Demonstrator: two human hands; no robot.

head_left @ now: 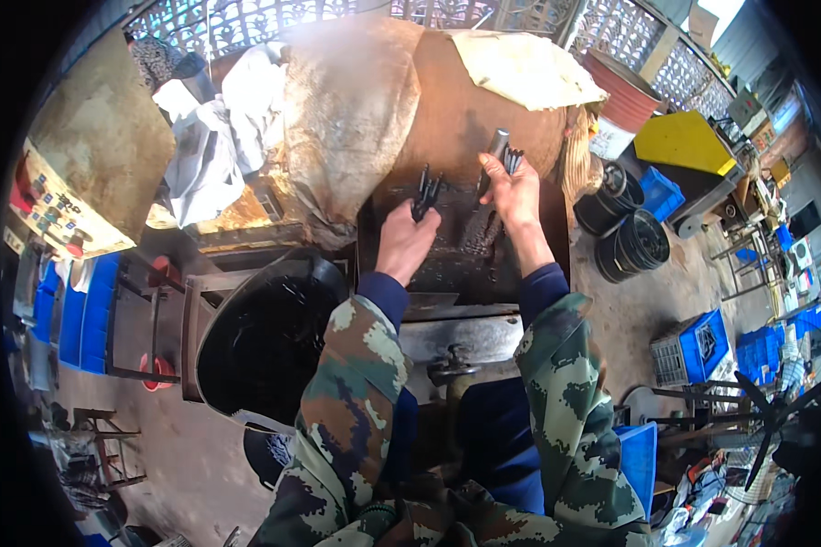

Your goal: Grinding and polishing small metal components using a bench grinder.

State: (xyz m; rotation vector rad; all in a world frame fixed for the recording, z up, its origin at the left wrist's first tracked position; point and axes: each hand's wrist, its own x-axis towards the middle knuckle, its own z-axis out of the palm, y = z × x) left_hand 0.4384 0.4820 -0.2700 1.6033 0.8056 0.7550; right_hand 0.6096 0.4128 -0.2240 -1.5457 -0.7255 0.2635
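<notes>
Daylight enters from the upper right, where the scene is brightest and slightly washed out. The middle is evenly lit, with soft shadows; the dark tub (265, 342) reads almost black. Fisheye distortion bends straight edges toward the black circular rim. Detail turns soft and smeared at the edges.

1. The left hand (405, 239) covers the lower ends of the dark rods (425, 193) it grips.
2. The right hand (514, 193) hides the middle of a grey metal bar (496, 146).
3. The small parts on the worktop (456, 264) are too blurred to identify.
</notes>
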